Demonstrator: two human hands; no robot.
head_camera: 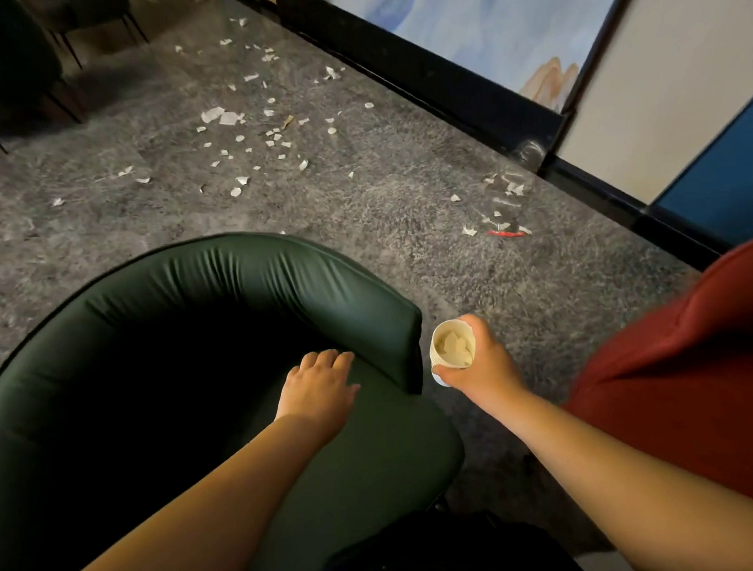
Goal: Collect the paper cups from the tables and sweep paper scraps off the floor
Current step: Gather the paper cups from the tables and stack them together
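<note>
two bare forearms reach out from the bottom edge. the left hand (316, 385) lies palm down on the seat of a dark green chair (203, 318), fingers straight and slightly spread, tips close to the inner foot of the curved backrest; it holds nothing. the right hand (484, 362) is over the floor just beside the chair's right end, its fingers and thumb curled round a paper cup (451, 351). the cup is tilted so its open mouth faces the camera, and pale crumpled paper sits inside it. the thumb crosses the near rim side and one finger hooks over the far rim; the other fingers are hidden behind the cup.

a red cloth (689, 371) fills the right edge next to the right forearm; whether it is clothing or a seat cannot be told.

the floor (362, 208) is grey and mottled. white paper scraps (247, 131) lie scattered over it beyond the chair, thickest toward the upper middle, with a few stray ones at the far left edge. a second small cluster lies to the right near the wall base, with a thin red strip (506, 233) among it.

a dark baseboard (444, 88) runs diagonally along the wall at the upper right. thin black chair legs (68, 44) show in the upper left corner.
</note>
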